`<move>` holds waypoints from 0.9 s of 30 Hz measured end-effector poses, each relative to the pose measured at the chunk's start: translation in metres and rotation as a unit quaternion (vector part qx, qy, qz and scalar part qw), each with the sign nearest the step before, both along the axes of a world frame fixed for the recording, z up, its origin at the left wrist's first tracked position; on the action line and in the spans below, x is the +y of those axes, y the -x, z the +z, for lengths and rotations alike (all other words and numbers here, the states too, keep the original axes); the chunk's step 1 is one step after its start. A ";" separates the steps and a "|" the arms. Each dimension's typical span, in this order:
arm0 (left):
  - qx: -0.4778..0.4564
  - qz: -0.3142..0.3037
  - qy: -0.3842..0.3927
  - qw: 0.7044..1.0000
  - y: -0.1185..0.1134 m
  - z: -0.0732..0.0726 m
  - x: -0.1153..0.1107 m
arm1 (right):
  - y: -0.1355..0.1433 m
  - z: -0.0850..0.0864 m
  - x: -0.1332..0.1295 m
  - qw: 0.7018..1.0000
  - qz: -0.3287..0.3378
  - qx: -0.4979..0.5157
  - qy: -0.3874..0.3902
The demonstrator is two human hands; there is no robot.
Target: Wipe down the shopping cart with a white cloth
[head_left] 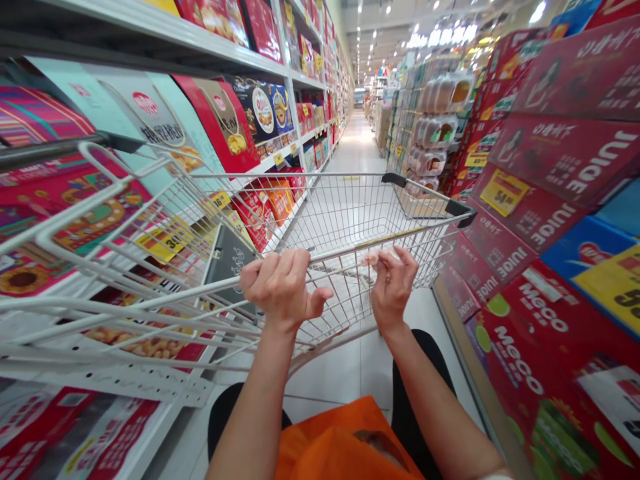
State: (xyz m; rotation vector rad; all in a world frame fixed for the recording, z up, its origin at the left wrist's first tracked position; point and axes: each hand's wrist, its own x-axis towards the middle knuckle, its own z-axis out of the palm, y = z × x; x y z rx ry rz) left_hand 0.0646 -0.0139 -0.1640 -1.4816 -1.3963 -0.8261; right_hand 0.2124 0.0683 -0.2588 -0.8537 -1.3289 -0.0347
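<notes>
A wire shopping cart (345,320) stands across in front of me, its long side facing my body. My left hand (280,287) is wrapped over the top rail of that side, thumb sticking out to the right. Farther right, my right hand (393,283) is at the same side by the rail, its fingers curled together. A small pale pinkish bit shows at those fingertips; what it is I cannot make out. Inside the basket I see bare wire and the floor through it. A dark grey panel (230,260) sits at the cart's left end.
Shelves of boxed gifts (220,120) line the left, close to the cart. Stacked red drink cartons (540,333) rise on the right, near the cart's black corner (460,212). A tiled aisle (357,140) runs ahead. An orange garment (345,447) covers my lap.
</notes>
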 end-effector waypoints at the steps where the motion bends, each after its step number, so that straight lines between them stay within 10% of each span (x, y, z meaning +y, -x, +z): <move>1: 0.000 0.000 -0.001 1.000 0.000 0.000 0.000 | 0.000 -0.002 0.000 1.000 -0.013 -0.003 0.010; 10: -0.018 -0.010 0.017 1.000 0.002 -0.003 -0.001 | 0.041 -0.001 -0.028 1.000 -0.023 0.009 0.008; 21: -0.027 0.004 0.016 0.999 0.001 -0.007 0.001 | 0.029 0.001 -0.021 0.999 -0.021 0.048 0.001; 27: -0.042 -0.019 0.075 0.996 0.001 -0.002 -0.007 | 0.062 0.007 -0.054 0.985 0.122 -0.076 -0.099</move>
